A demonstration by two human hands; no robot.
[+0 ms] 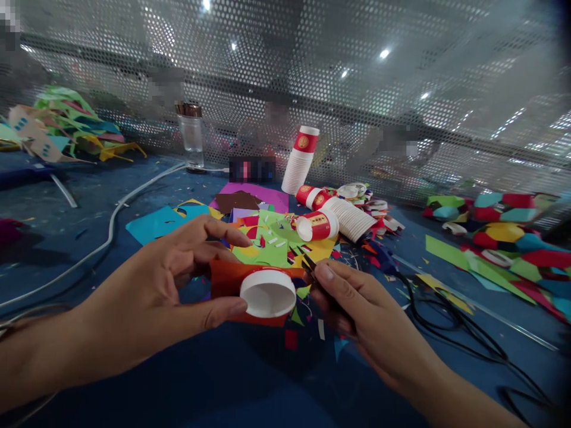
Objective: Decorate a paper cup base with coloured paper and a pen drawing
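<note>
Lower centre of frame: left hand (pixel 156 285) holds red-orange paper sheet (pixel 225 277) with short white round cup piece (pixel 267 295); right hand (pixel 357 303) grips slim dark pointed tool (pixel 308 260). Piece looks already cut; sheet juts past it, seemingly untrimmed.

Marks (pixel 304 142) on the paper cups (pixel 298 170) are too small to read.

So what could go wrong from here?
The slim dark pointed tool in the right hand might slip and poke the left hand or snag the orange-red paper sheet, since they're close together.
The left hand's grip could dent the white round cup piece, because the thumb is at its edge.
The tall red-and-white stack of paper cups looks tilted, so a bump might topple it.
</note>
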